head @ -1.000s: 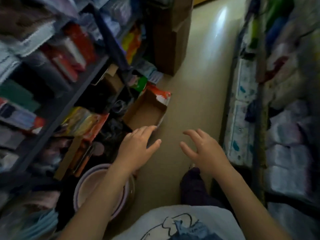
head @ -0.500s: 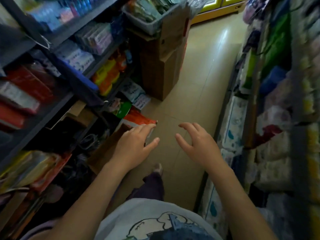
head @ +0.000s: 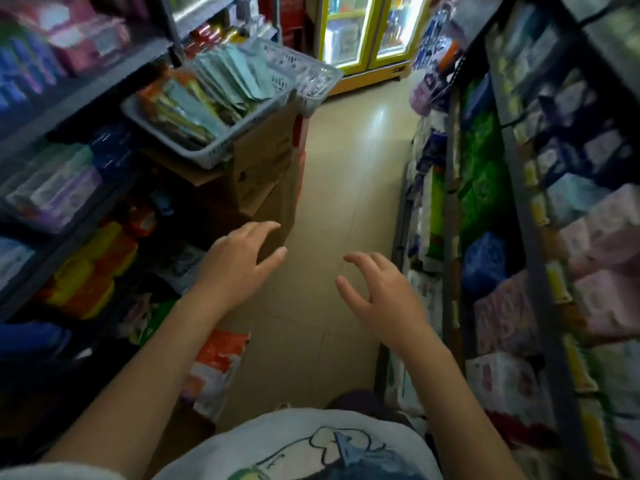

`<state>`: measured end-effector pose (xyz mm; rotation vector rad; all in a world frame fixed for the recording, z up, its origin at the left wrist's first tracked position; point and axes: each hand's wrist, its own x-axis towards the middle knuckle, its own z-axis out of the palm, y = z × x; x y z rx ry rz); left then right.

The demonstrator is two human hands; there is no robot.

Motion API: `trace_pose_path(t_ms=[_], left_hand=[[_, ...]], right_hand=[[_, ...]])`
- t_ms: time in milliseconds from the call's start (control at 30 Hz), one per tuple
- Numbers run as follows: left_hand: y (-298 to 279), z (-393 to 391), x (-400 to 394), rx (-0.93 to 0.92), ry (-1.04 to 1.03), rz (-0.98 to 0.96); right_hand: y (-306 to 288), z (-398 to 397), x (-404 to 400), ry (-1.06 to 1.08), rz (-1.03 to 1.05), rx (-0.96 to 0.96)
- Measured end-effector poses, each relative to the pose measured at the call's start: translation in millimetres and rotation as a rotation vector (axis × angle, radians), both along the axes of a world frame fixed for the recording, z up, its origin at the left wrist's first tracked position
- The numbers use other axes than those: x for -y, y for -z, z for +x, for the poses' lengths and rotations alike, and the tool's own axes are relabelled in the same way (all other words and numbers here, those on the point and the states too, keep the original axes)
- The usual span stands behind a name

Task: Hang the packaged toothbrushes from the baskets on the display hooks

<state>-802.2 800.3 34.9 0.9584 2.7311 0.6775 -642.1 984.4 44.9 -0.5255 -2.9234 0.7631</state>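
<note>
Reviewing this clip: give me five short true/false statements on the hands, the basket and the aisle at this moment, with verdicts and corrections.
1. Both hands are empty. True: the left hand and right hand hold nothing, fingers spread.
2. The grey basket of packaged toothbrushes sits on the floor. False: it rests on stacked cardboard boxes.
3. The left hand is inside the basket. False: it hovers well short of it, in front of the boxes.
4. A lit, yellow-framed glass-door cooler stands at the far end of the aisle. True.
5. The right hand grips a package from the right-hand shelf. False: it is over the floor, touching nothing.
</note>
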Motion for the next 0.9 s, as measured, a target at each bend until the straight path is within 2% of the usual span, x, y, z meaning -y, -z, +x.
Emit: trace_pose_path(t_ms=[200,500,733,900], left_hand=[[3,-89,-105,-0.004,0.025,-0.005],[-5,-235,-157,0.061,-0.414,-0.052],[15,-309,-149,0.026,-0.669,-0.058],[44,-387,-123,0.013,-0.718,-0.051]], right_hand=[[21,-117,-98,0.008,-0.050,-0.007],[10,-365,-226,-0.353,-0.049,-0.002],[13,-522,-206,-0.624,-0.030,0.020],[30,-605,-167,-0.739,0.011,0.042]])
